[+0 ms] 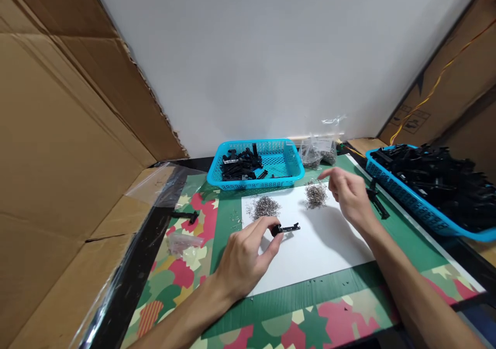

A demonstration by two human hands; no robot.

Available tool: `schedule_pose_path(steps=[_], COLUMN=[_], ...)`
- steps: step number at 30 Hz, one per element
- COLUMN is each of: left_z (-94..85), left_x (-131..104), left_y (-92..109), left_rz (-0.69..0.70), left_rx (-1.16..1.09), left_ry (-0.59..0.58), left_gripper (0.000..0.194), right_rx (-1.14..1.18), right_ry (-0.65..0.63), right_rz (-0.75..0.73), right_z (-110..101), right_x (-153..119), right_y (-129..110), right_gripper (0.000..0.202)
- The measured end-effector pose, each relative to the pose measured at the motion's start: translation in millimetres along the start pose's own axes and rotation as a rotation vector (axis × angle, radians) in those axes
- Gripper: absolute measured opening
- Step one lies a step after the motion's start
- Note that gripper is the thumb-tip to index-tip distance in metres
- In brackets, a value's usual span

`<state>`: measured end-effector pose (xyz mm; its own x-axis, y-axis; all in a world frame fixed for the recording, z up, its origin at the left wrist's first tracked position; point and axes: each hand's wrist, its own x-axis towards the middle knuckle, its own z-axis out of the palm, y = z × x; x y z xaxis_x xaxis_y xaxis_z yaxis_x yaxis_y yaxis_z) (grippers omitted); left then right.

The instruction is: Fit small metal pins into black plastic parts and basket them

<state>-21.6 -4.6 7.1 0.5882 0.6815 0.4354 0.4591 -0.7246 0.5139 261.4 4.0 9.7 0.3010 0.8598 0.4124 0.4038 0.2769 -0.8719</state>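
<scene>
My left hand [248, 253] pinches a slim black plastic part [289, 228] between thumb and fingertips, above a white sheet [306, 256]. The part's narrow end points right; the rest is hidden by my fingers. Just behind that hand lies a pile of tiny metal pieces [265, 207], too small to name exactly. My right hand [351, 191] hovers beside a second metal pile [315, 194]. Its index finger stretches left over the pile's far edge, apart from the thumb, while the other fingers curl in. Nothing shows in it.
A blue basket [256, 184] with black parts stands at the back; another blue basket [422, 207], heaped full, is at right. Bags of metal pieces [318, 151] lean near the wall. Loose black parts [189, 216] and plastic bags [184, 244] lie left. Cardboard [58, 106] flanks the table.
</scene>
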Motion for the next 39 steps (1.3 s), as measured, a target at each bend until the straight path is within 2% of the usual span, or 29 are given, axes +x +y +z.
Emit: schedule_pose_path(steps=[3, 6, 10, 15, 20, 24, 31, 39], left_z=[-1.3, -1.2, 0.6, 3.2, 4.0, 3.9, 4.5, 5.7], left_x=[0, 1, 1, 0, -1, -1, -2, -4], left_y=[0, 1, 4, 5, 4, 4, 3, 4], left_rz=[-0.041, -0.092, -0.151, -0.148, -0.156, -0.151, -0.153, -0.18], left_rx=[-0.022, -0.08, -0.189, -0.265, -0.281, -0.284, -0.313, -0.336], left_ry=[0.0, 0.008, 0.024, 0.039, 0.028, 0.027, 0.014, -0.035], left_gripper=[0.014, 0.018, 0.022, 0.022, 0.022, 0.022, 0.021, 0.021], right_rx=[-0.338, -0.47, -0.505, -0.539, -0.535, -0.447, -0.372, -0.41], right_ry=[-0.299, -0.422, -0.443, -0.455, -0.535, -0.6, -0.608, -0.694], right_rz=[0.009, 0.021, 0.05, 0.056, 0.075, 0.062, 0.077, 0.106], right_z=[-3, -3, 0, 3, 2, 0, -4, -3], right_x=[-1, -3, -4, -4, -5, -5, -3, -2], right_y=[-1, -3, 1, 7, 4, 5, 10, 11], right_gripper=[0.035, 0.019, 0.014, 0.012, 0.012, 0.013, 0.016, 0.011])
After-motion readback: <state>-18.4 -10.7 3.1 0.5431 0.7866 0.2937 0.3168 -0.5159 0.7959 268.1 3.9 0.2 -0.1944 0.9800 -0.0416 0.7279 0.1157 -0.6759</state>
